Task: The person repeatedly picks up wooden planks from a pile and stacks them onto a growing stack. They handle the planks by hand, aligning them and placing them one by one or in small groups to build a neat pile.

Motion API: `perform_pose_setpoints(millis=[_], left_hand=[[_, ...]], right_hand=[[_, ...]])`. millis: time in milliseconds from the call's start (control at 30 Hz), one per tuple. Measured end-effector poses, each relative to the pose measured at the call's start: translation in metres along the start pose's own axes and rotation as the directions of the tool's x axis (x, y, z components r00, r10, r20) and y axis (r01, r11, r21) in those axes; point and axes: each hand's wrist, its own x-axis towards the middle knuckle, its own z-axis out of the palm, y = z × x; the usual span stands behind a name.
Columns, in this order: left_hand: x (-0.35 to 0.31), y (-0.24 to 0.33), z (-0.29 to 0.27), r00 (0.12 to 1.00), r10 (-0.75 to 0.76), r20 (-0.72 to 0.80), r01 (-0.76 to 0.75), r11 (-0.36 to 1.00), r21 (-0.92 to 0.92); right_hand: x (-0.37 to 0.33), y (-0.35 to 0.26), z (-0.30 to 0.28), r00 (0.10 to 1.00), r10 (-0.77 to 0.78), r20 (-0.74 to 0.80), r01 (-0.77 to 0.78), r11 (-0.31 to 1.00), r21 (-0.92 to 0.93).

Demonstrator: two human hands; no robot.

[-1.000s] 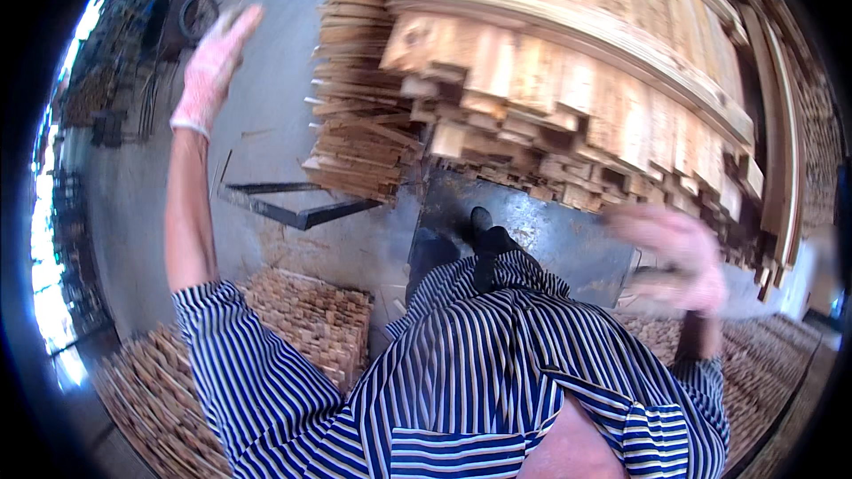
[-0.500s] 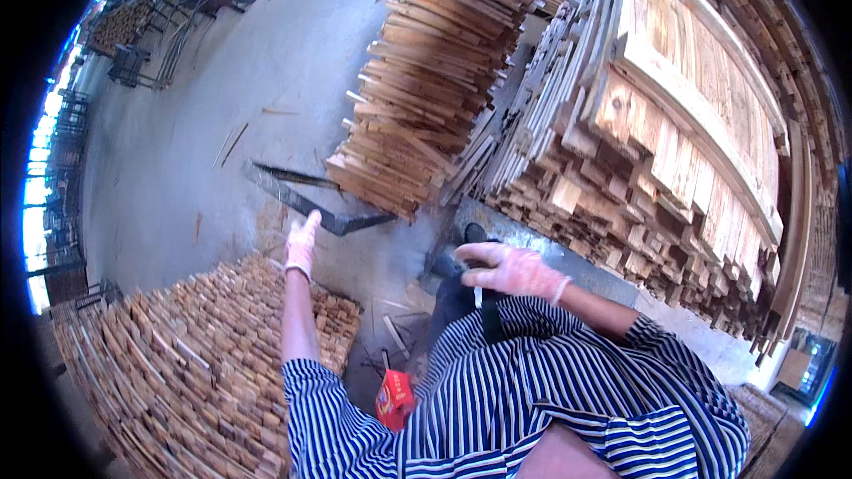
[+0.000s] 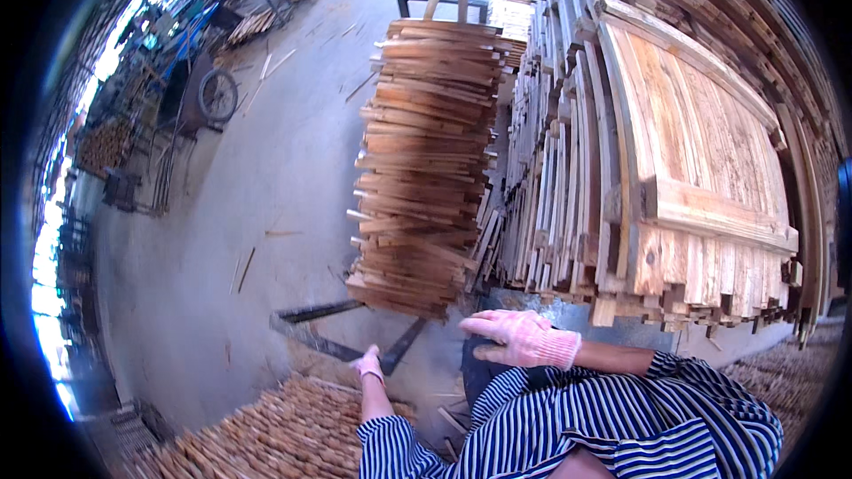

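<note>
My left hand (image 3: pixel 370 364), in a pale glove, is closed on a bar of a black metal frame (image 3: pixel 317 341). The frame juts out at the near end of a tall stack of thin wooden strips (image 3: pixel 426 168). My right hand (image 3: pixel 522 337), in a pinkish-white knit glove, is held in front of my body, palm down. Its fingers are stretched and hold nothing. Near its fingertips is the lower end of the strip stack.
On the right stands a large pile of boards topped by a wooden panel (image 3: pixel 701 142). Another wood pile (image 3: pixel 284 435) lies at the lower left. Loose sticks (image 3: pixel 244 270) are scattered on the concrete floor (image 3: pixel 195 275). A spoked wheel (image 3: pixel 217 95) stands at the far left.
My view has swung up, showing the stack's far end and a second dark frame there. The red packet has left the view. My left hand stays at the frame; my right hand remains free.
</note>
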Motion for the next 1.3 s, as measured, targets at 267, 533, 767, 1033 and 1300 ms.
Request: perform_pose_setpoints(millis=[267, 533, 767, 1033, 1300], left_hand=[[0.074, 0.011, 0.012, 0.756, -0.178, 0.630, -0.654, -0.186, 0.733], [0.088, 0.003, 0.002, 0.750, -0.255, 0.610, -0.475, 0.434, 0.766], [0.116, 0.119, 0.039, 0.746, -0.090, 0.659, -0.217, 0.904, 0.369], [0.168, 0.280, 0.081, 0.759, -0.028, 0.651, -0.193, 0.945, 0.265], [0.172, 0.347, 0.095, 0.806, -0.164, 0.569, -0.014, 0.955, 0.295]], right_hand=[[0.030, 0.020, -0.015, 0.969, 0.205, -0.135, -0.177, 0.964, 0.198], [0.116, 0.026, -0.058, 0.835, 0.511, -0.204, -0.345, 0.776, 0.528], [0.268, 0.078, -0.104, 0.819, 0.500, -0.282, -0.211, 0.719, 0.662], [0.368, 0.129, -0.177, 0.767, 0.589, -0.255, -0.341, 0.710, 0.616], [0.450, 0.308, -0.239, 0.632, 0.663, -0.402, -0.322, 0.696, 0.641]])
